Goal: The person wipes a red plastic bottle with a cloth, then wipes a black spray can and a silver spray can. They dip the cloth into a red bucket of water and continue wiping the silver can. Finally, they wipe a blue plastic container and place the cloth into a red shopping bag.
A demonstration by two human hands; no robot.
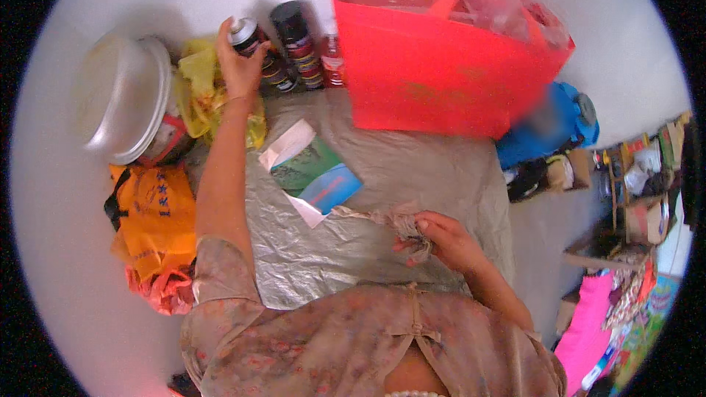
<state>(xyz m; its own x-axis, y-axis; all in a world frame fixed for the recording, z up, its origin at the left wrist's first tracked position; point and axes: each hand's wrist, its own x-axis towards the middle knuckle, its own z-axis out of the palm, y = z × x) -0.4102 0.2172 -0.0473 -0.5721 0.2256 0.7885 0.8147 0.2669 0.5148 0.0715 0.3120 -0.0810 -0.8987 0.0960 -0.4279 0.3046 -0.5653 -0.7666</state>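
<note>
At the far left of the covered surface, my left hand (241, 71) is around the upper part of a dark aerosol can (275, 70) with a white nozzle top. Its lower end appears to rest near the back wall. A second aerosol can (300, 44), with a black cap, stands just to its right. My right hand (453, 240) holds a crumpled, thin, beige cloth (409, 225) low over the surface. A twisted tail of the cloth reaches left to the corner of a green and blue printed sheet (317, 168), which lies flat.
A crinkled silver-grey cover (386, 171) lies over the surface. Behind stand a red bag (419, 71) and a red-labelled bottle (333, 60). Left are a yellow plastic bag (198, 82), a metal lidded pot (132, 99) and an orange bag (154, 215). A blue bundle (551, 121) sits right.
</note>
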